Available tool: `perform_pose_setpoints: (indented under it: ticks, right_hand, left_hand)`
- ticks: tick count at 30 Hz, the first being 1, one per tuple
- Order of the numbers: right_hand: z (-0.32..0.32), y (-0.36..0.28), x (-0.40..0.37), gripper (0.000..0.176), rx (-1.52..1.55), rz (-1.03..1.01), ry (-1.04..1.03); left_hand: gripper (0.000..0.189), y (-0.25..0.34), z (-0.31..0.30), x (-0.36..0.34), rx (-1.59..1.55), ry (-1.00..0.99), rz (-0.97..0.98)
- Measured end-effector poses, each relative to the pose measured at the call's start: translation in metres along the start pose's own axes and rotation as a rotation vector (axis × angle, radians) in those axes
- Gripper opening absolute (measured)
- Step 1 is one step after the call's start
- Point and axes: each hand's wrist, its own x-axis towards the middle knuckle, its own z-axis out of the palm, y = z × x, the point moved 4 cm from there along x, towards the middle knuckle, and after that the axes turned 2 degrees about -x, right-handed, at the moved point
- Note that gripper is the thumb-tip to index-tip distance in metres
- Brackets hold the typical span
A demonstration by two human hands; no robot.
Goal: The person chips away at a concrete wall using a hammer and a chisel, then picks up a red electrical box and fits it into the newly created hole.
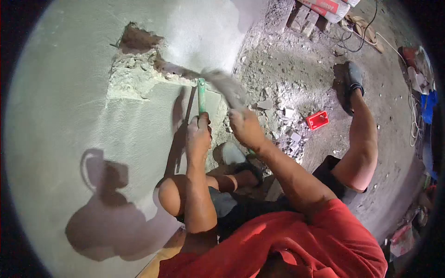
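Observation:
My left hand (198,139) is closed around a green chisel (201,95), whose upper end lies over the chased groove (178,69) in the plastered wall. My right hand (247,127) grips a hammer (232,91), smeared by motion, its head close to the chisel's upper end. A bit of green handle shows below that fist. Left of the groove, a rough hole (136,39) opens the wall, with broken plaster (130,76) beneath it.
Rubble (289,125) covers the floor along the wall, around a small red box (317,120). Printed sacks (329,7) rest on wood at the top. Cables (364,41) and mixed items (419,78) lie to the right. My shoe (354,76) stands on the dusty floor.

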Motion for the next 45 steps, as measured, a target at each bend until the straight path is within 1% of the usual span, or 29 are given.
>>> perform_pose_setpoints:
  ticks: [1, 3, 5, 7, 8, 9, 11, 13, 14, 15, 16, 17, 18, 19, 20, 21, 22, 24, 25, 27, 28, 31, 33, 34, 36, 37, 39, 42, 45]
  right_hand:
    - [0.003, -0.003, 0.01, 0.061, -0.102, 0.061, -0.048]
    - [-0.008, -0.006, 0.017, 0.061, -0.097, 0.058, -0.006]
    - [-0.022, -0.036, 0.01, 0.059, -0.01, 0.027, 0.017]
    - [-0.027, -0.056, -0.003, 0.056, 0.056, -0.009, -0.005]
    - [-0.03, -0.065, -0.006, 0.057, 0.056, -0.151, 0.06]
    - [-0.035, -0.074, -0.007, 0.057, 0.059, -0.3, 0.134]
    - [-0.022, -0.032, 0.007, 0.061, 0.05, -0.366, 0.16]
    - [-0.021, 0.009, 0.029, 0.064, -0.264, 0.107, -0.046]
    - [-0.027, 0.02, 0.036, 0.066, -0.334, 0.125, 0.03]
    - [-0.032, 0.035, 0.037, 0.065, -0.269, 0.155, 0.082]
    - [-0.038, 0.042, 0.027, 0.064, -0.25, 0.146, 0.143]
    - [-0.047, 0.045, 0.023, 0.063, -0.232, 0.122, 0.21]
    - [-0.054, 0.046, 0.016, 0.063, -0.234, 0.115, 0.204]
    - [-0.061, 0.045, 0.003, 0.062, -0.178, 0.158, 0.185]
    - [-0.071, 0.043, 0.001, 0.061, -0.12, 0.189, 0.176]
    - [-0.08, 0.038, 0.0, 0.061, -0.113, 0.187, 0.183]
    - [-0.087, 0.036, -0.006, 0.06, -0.132, 0.211, 0.162]
    - [-0.091, 0.05, -0.008, 0.059, -0.14, 0.224, 0.104]
    - [-0.091, 0.048, -0.008, 0.059, -0.15, 0.219, 0.098]
    - [-0.085, 0.042, -0.011, 0.058, -0.064, 0.22, 0.066]
    - [-0.084, 0.028, -0.015, 0.064, -0.046, 0.348, 0.018]
    - [-0.078, 0.016, -0.015, 0.064, -0.099, 0.251, 0.059]
    - [-0.076, 0.011, -0.013, 0.064, -0.052, 0.277, -0.009]
    - [-0.073, 0.013, -0.011, 0.064, -0.046, 0.284, -0.008]
    - [-0.07, 0.015, -0.009, 0.063, -0.04, 0.291, -0.009]
    - [-0.071, 0.009, -0.01, 0.062, -0.003, 0.285, 0.008]
    - [-0.074, -0.005, -0.011, 0.061, 0.037, 0.284, 0.032]
    - [-0.074, -0.018, -0.016, 0.059, 0.192, 0.227, 0.036]
    - [-0.071, -0.017, -0.012, 0.053, 0.285, 0.221, 0.064]
  left_hand:
    - [0.043, 0.001, 0.001, 0.001, 0.0, 0.0, 0.015]
    - [0.038, -0.002, 0.005, 0.002, -0.079, 0.021, -0.002]
    - [0.037, -0.01, 0.003, 0.005, -0.11, 0.053, 0.015]
    - [0.04, -0.009, 0.001, 0.006, -0.159, -0.039, 0.047]
    - [0.041, -0.007, 0.003, 0.004, -0.202, -0.014, -0.02]
    - [0.041, -0.004, 0.002, 0.006, -0.197, -0.011, -0.01]
    - [0.037, -0.006, 0.004, 0.007, -0.189, 0.0, 0.026]
    - [0.035, -0.015, 0.008, 0.01, -0.149, 0.014, -0.003]
    - [0.038, -0.016, 0.01, 0.016, -0.125, 0.0, 0.014]
    - [0.042, -0.024, 0.014, 0.019, -0.108, -0.006, 0.017]
    - [0.038, -0.047, 0.028, 0.035, 0.511, 0.174, 0.497]
    - [0.031, -0.055, 0.046, 0.018, 0.792, -0.076, 0.355]
    - [0.026, -0.053, 0.068, -0.005, 0.938, -0.273, 0.198]
    - [0.026, -0.084, 0.095, -0.008, 1.056, -0.445, 0.36]
    - [0.027, -0.108, 0.103, 0.008, 1.048, -0.373, 0.293]
    - [0.029, -0.067, 0.097, -0.009, 1.043, -0.312, 0.221]
    - [0.029, -0.045, 0.09, -0.013, 1.055, -0.322, 0.225]
    - [0.037, -0.006, 0.055, -0.007, 0.461, -0.056, 0.261]
    - [0.045, 0.007, 0.042, -0.007, 0.438, 0.03, 0.403]
    - [0.041, 0.002, 0.028, 0.005, 0.348, 0.046, 0.286]
    - [0.041, -0.006, 0.027, 0.009, 0.351, 0.047, 0.28]
    - [0.042, -0.016, 0.025, 0.014, 0.371, 0.126, 0.358]
    - [0.042, -0.018, 0.026, 0.01, 0.265, 0.139, 0.149]
    - [0.042, -0.02, 0.026, 0.011, 0.265, 0.138, 0.148]
    - [0.043, -0.019, 0.024, 0.012, 0.367, 0.174, 0.262]
    - [0.043, -0.015, 0.024, 0.007, 0.368, 0.174, 0.261]
    - [0.044, 0.004, 0.027, -0.009, 0.546, 0.224, 0.346]
    - [0.044, 0.005, 0.022, -0.006, 0.49, 0.206, 0.29]
    - [0.04, -0.002, 0.02, 0.003, 0.522, 0.211, 0.337]
